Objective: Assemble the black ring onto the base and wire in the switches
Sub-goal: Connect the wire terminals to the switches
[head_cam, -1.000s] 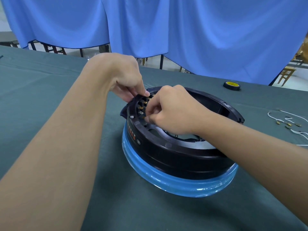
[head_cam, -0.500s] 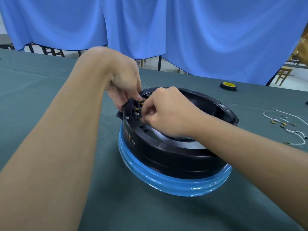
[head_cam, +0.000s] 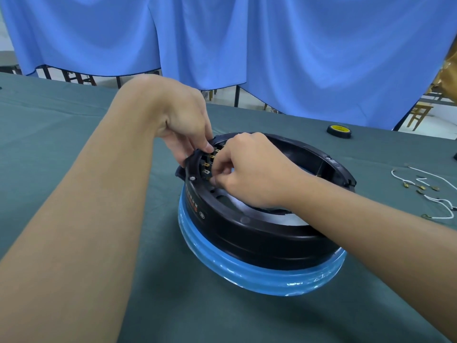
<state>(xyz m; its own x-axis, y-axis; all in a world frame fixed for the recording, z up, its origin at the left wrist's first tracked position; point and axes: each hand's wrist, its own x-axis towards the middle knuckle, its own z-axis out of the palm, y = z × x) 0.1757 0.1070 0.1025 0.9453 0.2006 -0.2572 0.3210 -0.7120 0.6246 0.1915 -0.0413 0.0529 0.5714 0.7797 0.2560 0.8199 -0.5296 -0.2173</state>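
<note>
Right hand (head_cam: 252,169) lower among switches (head_cam: 209,160), left hand (head_cam: 183,122) on black ring (head_cam: 247,233)

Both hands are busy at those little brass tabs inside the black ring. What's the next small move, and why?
Probably the right hand should press down on the lowest of the brass tabs: it pinches there, the left hand grips the black ring, and white wires lie loose on the table.

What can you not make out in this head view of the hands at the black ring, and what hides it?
All in the head view:
- What the right hand pinches at the switch terminals: its own curled fingers cover it.
- Black ring, right side: the right forearm crosses it.
- Lettering on the ring's wall: too small.
- White wires: cut off by the right edge.
</note>
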